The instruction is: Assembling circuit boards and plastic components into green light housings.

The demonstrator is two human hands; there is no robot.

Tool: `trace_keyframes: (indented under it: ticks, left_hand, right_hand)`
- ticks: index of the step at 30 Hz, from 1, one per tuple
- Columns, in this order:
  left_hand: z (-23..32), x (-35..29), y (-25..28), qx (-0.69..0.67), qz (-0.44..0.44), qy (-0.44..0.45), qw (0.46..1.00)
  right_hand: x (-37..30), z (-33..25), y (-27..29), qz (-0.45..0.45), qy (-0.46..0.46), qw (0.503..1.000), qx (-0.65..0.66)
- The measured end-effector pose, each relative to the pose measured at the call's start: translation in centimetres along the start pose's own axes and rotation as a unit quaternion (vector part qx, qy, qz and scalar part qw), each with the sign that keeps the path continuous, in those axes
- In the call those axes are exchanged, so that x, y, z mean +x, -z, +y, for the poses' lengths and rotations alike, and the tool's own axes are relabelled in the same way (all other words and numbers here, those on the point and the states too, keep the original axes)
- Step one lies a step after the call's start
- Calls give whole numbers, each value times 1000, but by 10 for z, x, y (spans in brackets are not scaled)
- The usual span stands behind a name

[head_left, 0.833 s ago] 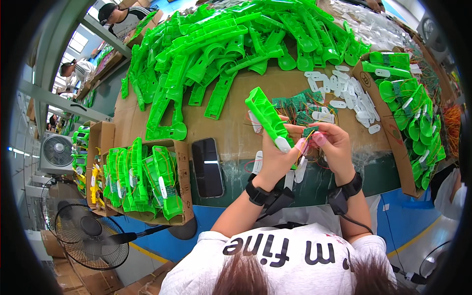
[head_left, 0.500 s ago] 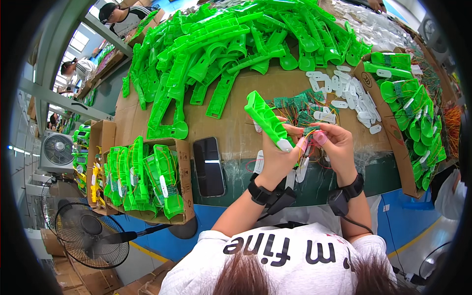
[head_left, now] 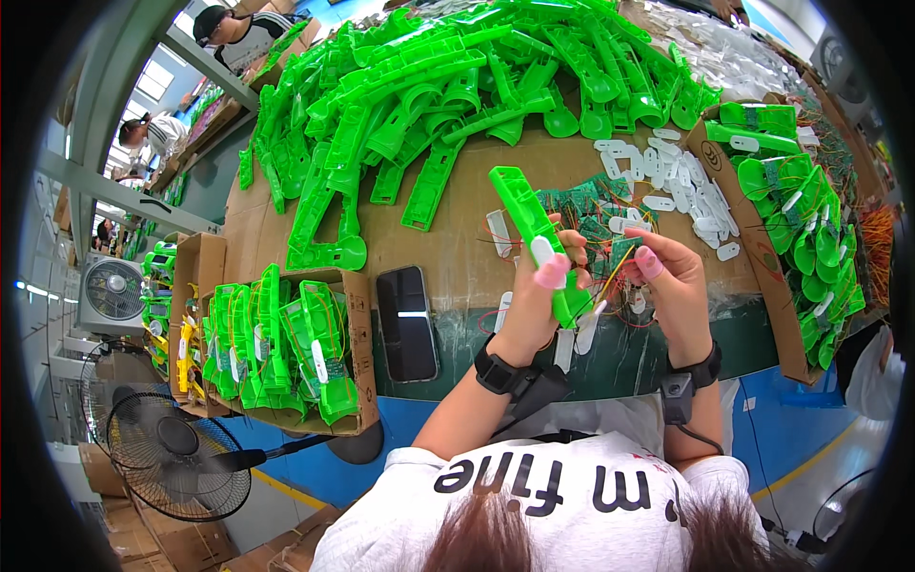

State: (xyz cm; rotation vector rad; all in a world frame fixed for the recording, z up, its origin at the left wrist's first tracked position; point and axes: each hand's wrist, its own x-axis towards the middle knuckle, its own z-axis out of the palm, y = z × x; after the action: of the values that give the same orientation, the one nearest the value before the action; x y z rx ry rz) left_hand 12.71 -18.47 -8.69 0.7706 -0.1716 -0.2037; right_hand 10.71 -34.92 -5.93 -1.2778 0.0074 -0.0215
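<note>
My left hand (head_left: 536,297) is wrapped round a long green plastic housing (head_left: 519,202), tilted, its hollow side facing up. A white oval piece (head_left: 541,250) sits in the housing under my left thumb. My right hand (head_left: 679,286) pinches a small green circuit board (head_left: 626,250) between thumb and fingers, just right of the housing. A yellow wire (head_left: 615,275) runs from the board toward the housing's lower end. Beyond both hands lies a heap of circuit boards (head_left: 572,202) with thin coloured wires, next to scattered white oval pieces (head_left: 701,195).
A large pile of green housings (head_left: 419,86) covers the far side of the table. Boxes of wired green housings stand at left (head_left: 360,334) and right (head_left: 753,238). A black phone (head_left: 406,324) lies left of my hands. A standing fan (head_left: 176,448) is at lower left.
The green housing has turned more upright and sunk lower in my left hand. My right hand has drawn away to the right with the circuit board, apart from the left fingers.
</note>
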Motion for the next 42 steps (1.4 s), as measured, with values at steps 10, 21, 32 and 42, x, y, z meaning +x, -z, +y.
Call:
trace_keyframes:
  ticks: [10,21,32,42]
  left_hand:
    - [8,-6,-2,-14,-52,88,995]
    - [6,-4,-12,0,-73,46,996]
    - [4,-8,-13,48,-61,-43,996]
    - [-10,-10,4,136,-67,-62,987]
  right_hand:
    - [-12,2,-13,-45,-42,998,19]
    - [-18,3,-29,1,2,1000,-8]
    - [-25,7,-46,62,199,928,-309]
    - [-24,10,-49,65,229,912,-334]
